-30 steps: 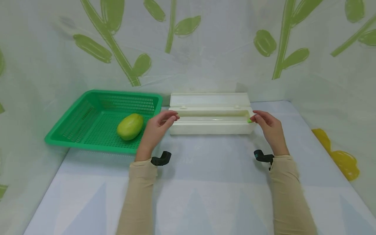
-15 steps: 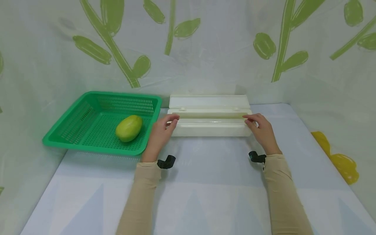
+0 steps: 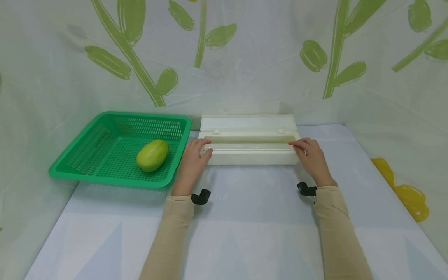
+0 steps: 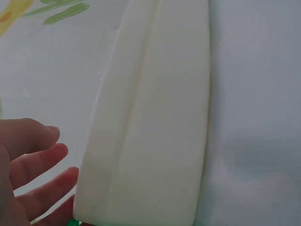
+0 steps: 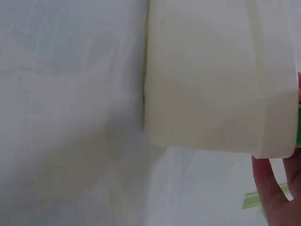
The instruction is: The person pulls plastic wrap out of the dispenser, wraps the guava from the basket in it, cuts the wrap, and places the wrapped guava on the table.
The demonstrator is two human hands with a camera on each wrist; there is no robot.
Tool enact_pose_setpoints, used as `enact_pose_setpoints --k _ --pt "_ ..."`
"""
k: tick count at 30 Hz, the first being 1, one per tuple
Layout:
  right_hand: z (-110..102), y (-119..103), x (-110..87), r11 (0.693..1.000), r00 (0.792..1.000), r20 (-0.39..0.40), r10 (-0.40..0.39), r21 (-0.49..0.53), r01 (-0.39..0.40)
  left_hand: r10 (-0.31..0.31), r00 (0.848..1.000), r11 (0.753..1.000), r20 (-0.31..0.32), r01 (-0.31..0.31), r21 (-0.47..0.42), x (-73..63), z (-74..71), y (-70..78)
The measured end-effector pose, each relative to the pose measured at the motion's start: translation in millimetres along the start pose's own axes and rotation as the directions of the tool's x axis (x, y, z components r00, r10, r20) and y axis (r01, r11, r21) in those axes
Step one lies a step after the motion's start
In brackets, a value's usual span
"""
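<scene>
White box: at the centre of the head view, long side across the frame, its lid [image 3: 248, 122] raised behind; the white box [image 3: 252, 158] has a shiny roll [image 3: 250, 146] lying lengthwise inside.
Left hand: the left hand [image 3: 193, 163] is at the box's left end, thumb and fingers parted and loosely bent; whether they touch the roll cannot be told.
Right hand: the right hand [image 3: 312, 159] is at the box's right end, fingers bent, thumb close to the forefinger; whether they grip anything cannot be told.
Green piece: at the right edge of the right wrist view, a green piece [image 5: 299, 126] shows beside the fingers.
Basket: left of centre, a green basket [image 3: 112, 181] with a yellow-green fruit [image 3: 152, 155] in its right part.
Backdrop: across the top, a pale sheet [image 3: 245, 85] with painted leaves.
</scene>
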State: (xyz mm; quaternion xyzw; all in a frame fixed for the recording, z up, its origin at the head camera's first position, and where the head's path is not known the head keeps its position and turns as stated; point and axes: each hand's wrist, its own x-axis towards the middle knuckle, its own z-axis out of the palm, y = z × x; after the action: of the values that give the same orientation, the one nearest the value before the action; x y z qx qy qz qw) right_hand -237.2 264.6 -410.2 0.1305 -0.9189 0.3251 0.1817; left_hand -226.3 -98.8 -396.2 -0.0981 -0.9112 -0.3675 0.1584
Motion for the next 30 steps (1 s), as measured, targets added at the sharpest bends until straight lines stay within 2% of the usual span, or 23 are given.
enact_pose_setpoints --k 3,9,21,26,30 --pt "0.5 -0.8 -0.2 0.999 1.0 -0.006 -0.025 -0.037 0.025 0.009 1.0 1.0 -0.001 -0.009 0.025 1.1 4.9 -2.1" --pt "1.7 -2.9 0.9 0.992 0.998 0.036 -0.049 -0.118 0.053 0.015 1.0 1.0 -0.016 -0.014 0.009 1.9 10.0 -4.1" --pt "7.6 -7.8 -0.7 0.973 0.987 0.042 -0.158 -0.167 0.162 0.002 0.999 1.0 -0.048 -0.002 0.004 0.0 11.8 -9.7" --pt "9.2 -7.6 -0.1 0.981 0.99 0.05 -0.13 -0.139 0.136 0.011 0.997 1.0 -0.08 -0.01 0.011 0.9 12.2 -11.8" --pt "8.9 -8.7 2.4 0.987 0.992 0.028 -0.122 -0.105 0.124 0.005 0.995 1.0 -0.1 -0.006 -0.006 1.6 11.1 -12.8"
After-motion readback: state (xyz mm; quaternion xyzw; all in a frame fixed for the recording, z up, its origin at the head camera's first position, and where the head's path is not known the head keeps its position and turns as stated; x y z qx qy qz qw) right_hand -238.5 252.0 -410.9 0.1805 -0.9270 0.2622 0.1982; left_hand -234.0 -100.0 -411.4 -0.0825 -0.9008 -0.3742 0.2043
